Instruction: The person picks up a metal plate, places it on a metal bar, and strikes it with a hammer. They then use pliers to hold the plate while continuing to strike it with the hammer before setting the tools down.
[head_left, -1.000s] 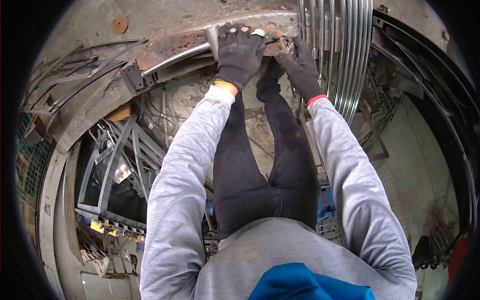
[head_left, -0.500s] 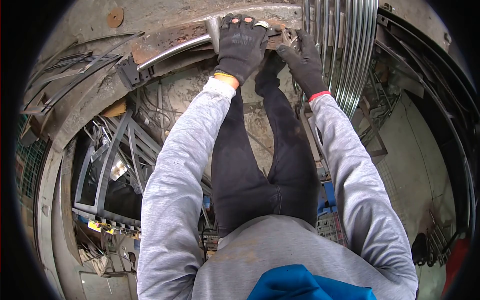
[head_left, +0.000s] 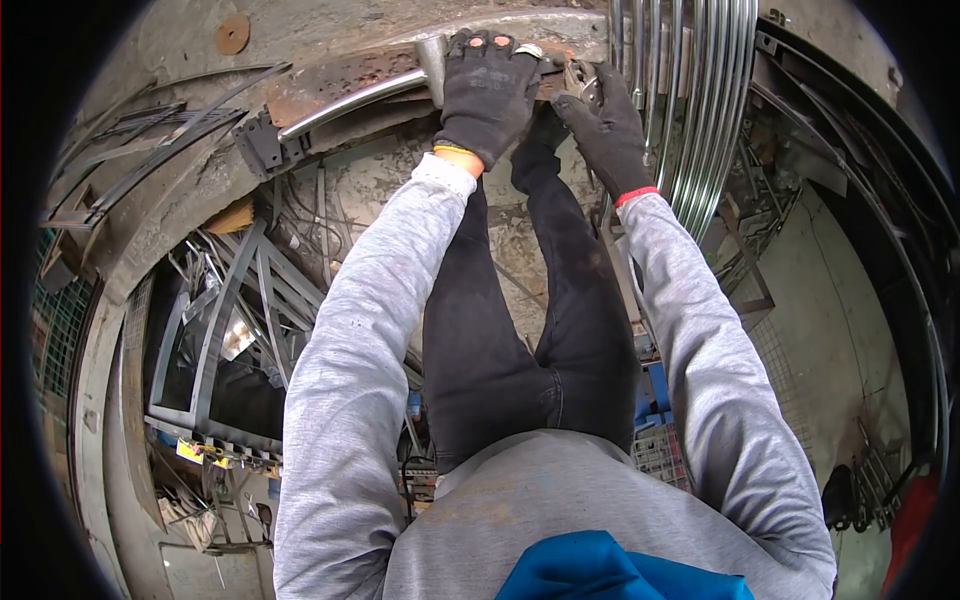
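My left hand (head_left: 487,98), in a black glove with holes baring skin at two fingers, is closed, back upward, over the workbench edge. What it grips is hidden beneath it. Touching or close beside it is a short metal cylinder (head_left: 431,68), from which a shiny curved-looking bar (head_left: 355,103) runs left, like a hammer and its handle. My right hand (head_left: 607,125), also black-gloved, wraps round a small metal tool (head_left: 580,82) that looks like pliers, partly hidden by thumb and fingers. A short dark piece (head_left: 552,62) lies between the two hands.
Shiny metal tubes (head_left: 690,100) lie side by side just right of my right hand. A rusty plate (head_left: 330,82) rests on the bench. Left are thin bars (head_left: 150,140), a dark bracket (head_left: 258,145) and steel frames (head_left: 215,320). A round rusty disc (head_left: 232,34) lies at upper left.
Both hands stay at the same places, with only slight shifts. My right wrist sits a touch further left. The hammer-like piece appears slightly further right.
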